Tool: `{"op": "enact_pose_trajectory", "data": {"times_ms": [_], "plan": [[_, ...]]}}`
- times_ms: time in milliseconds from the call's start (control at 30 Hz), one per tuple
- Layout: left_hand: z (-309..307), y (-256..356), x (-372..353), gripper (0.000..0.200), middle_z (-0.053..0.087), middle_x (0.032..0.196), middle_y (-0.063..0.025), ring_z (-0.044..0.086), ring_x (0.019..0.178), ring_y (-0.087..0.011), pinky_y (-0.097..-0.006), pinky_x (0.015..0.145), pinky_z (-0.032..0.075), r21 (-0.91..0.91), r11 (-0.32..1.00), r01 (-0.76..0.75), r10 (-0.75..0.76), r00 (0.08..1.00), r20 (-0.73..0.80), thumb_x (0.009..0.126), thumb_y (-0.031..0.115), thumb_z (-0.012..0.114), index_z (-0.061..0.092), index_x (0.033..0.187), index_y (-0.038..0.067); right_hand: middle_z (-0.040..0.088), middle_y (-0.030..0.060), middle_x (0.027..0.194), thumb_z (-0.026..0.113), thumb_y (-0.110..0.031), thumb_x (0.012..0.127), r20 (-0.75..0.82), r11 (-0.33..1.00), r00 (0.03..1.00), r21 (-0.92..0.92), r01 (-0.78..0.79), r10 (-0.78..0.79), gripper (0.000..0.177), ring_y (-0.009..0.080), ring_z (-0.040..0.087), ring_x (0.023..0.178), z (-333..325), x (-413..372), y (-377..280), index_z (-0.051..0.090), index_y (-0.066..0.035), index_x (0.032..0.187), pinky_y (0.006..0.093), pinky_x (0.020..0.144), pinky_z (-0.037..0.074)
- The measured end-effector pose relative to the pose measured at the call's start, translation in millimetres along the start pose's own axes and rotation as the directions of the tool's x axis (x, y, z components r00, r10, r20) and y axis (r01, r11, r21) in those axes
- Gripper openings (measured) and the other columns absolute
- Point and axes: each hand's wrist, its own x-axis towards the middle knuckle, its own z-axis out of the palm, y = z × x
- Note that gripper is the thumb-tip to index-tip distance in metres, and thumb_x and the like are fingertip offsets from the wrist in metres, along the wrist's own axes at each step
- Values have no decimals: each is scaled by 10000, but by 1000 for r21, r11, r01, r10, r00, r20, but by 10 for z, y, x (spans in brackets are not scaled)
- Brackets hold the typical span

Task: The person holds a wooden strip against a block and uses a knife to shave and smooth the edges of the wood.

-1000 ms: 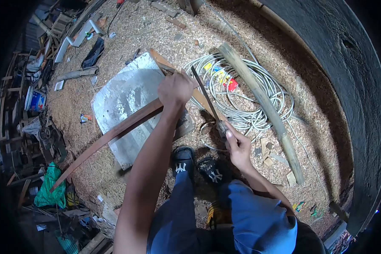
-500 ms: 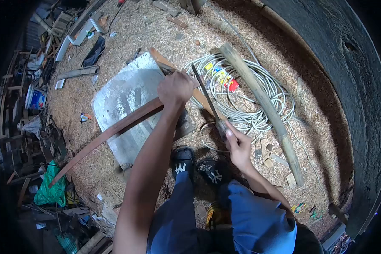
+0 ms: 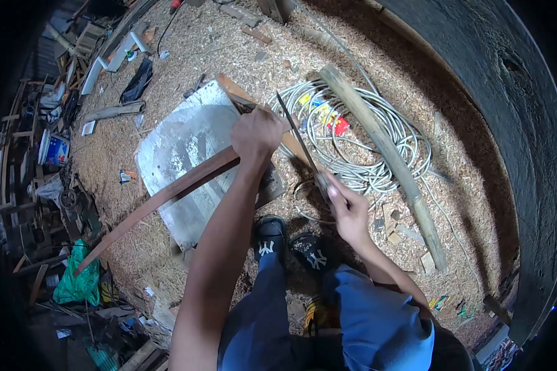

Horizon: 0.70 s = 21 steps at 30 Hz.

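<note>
My left hand (image 3: pixel 255 133) is closed round a long reddish wooden strip (image 3: pixel 173 190), pressing it down near its far end. The strip slants across a worn, silvery board (image 3: pixel 179 145), and its other end reaches far to the lower left. In my right hand (image 3: pixel 349 215) is the handle of a handsaw, its thin dark blade (image 3: pixel 299 132) seen almost edge-on and pointing away from me. That blade crosses the strip's short end just right of my left fist; the exact contact is too small to make out. A lighter brown wooden piece (image 3: pixel 300 149) runs underneath at the board's edge.
A coil of pale cable (image 3: pixel 377 173) lies on the right, with a round wooden pole (image 3: pixel 377 136) across it. Wood shavings cover the floor. At left are scrap wood and a green plastic bag (image 3: pixel 78 276). A big dark slab (image 3: pixel 476 74) curves along the right.
The saw blade has shifted slightly along its length, its tip a little farther away. My left hand keeps its hold on the wooden strip. The whole view has moved slightly.
</note>
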Motion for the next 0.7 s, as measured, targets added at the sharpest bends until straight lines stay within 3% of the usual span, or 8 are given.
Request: {"op": "enact_pose_trajectory", "data": {"times_ms": [67,167,300,367,400,467,567,700], "plan": [[-57,10,-4,425,717,834,-243,711,811,-437,-493,776,564,-22,1000,20,-19,999,42,933,321,493,756,825,6,699,159,1241,587,-118,1012,-9,997,998,21,70,-70,339,134,625,1097,211,302,-201,616,18,1322,260,974,448],[-6,-59,17,441,718,858,-247,713,837,-426,-488,778,565,-41,999,-32,32,999,2,941,326,481,753,833,-3,689,164,1259,581,-122,1016,4,997,999,49,53,-53,344,142,618,1130,211,393,-181,612,13,1331,265,998,442],[46,-62,65,444,721,881,-247,714,857,-420,-489,790,565,-23,1000,-2,3,1000,21,939,326,474,756,842,-4,672,172,1288,568,-124,1021,-2,987,989,-66,145,-145,347,160,602,1183,-64,-169,213,606,14,1338,281,1036,427],[17,-37,43,436,725,889,-241,716,858,-419,-486,805,565,3,1000,20,-20,997,68,930,323,477,761,845,3,665,179,1298,557,-120,1023,-16,996,999,72,-47,48,348,185,599,1213,-169,-338,225,602,18,1340,294,1058,417],[14,-56,11,436,725,889,-241,716,858,-419,-486,805,565,8,1000,21,-22,997,74,930,323,477,761,845,3,665,179,1298,557,-120,1023,-15,996,998,75,-54,55,348,185,599,1213,-140,-327,178,602,18,1340,294,1058,417],[-42,-25,18,439,724,898,-245,714,864,-424,-486,816,564,-13,1000,-26,28,992,126,933,328,472,764,858,9,667,175,1296,570,-113,1015,24,998,998,-30,57,-57,352,179,609,1195,-7,-56,-25,600,20,1340,290,1052,419],[-77,-12,26,444,721,903,-256,712,869,-430,-487,814,562,-12,1000,-7,9,991,134,939,326,464,761,869,5,668,175,1295,582,-123,1013,-2,997,997,-14,76,-76,357,178,612,1190,276,396,-223,600,15,1341,284,1040,423],[7,-47,61,441,718,910,-263,711,874,-435,-491,815,559,-53,999,10,-6,997,76,937,317,458,758,874,-1,677,174,1281,591,-133,1011,-9,995,995,-12,102,-102,358,159,611,1181,139,179,22,605,3,1342,274,1028,427]]}}
